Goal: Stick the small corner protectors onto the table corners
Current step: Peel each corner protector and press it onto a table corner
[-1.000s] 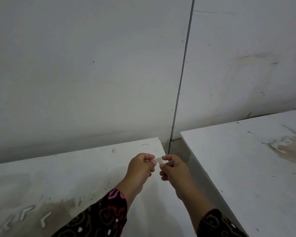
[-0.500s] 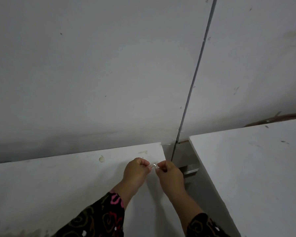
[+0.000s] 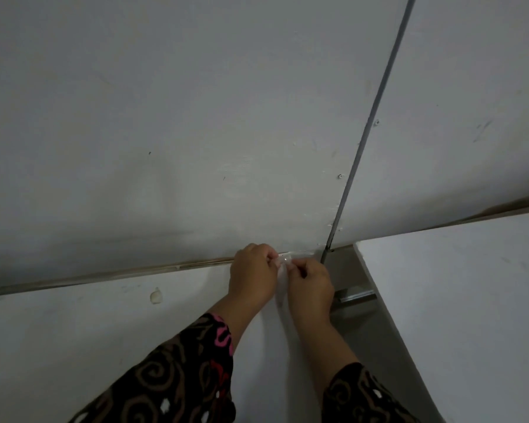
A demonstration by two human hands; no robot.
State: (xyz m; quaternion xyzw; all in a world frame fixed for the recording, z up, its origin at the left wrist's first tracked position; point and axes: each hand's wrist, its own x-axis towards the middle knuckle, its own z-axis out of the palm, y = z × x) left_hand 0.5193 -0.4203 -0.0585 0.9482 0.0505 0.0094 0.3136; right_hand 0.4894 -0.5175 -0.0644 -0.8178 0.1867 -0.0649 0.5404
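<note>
The wall [image 3: 196, 148] rises just beyond my left hand [image 3: 251, 276] and right hand [image 3: 310, 285], which both pinch the protector [image 3: 283, 259], so I see no room forward. Left of the hands there is wide open room over the table [image 3: 74, 346]. Right of the right hand a gap [image 3: 361, 337] runs before a second table [image 3: 455, 300]. A metal bar [image 3: 356, 294] crosses this gap just beside my right wrist.
</note>
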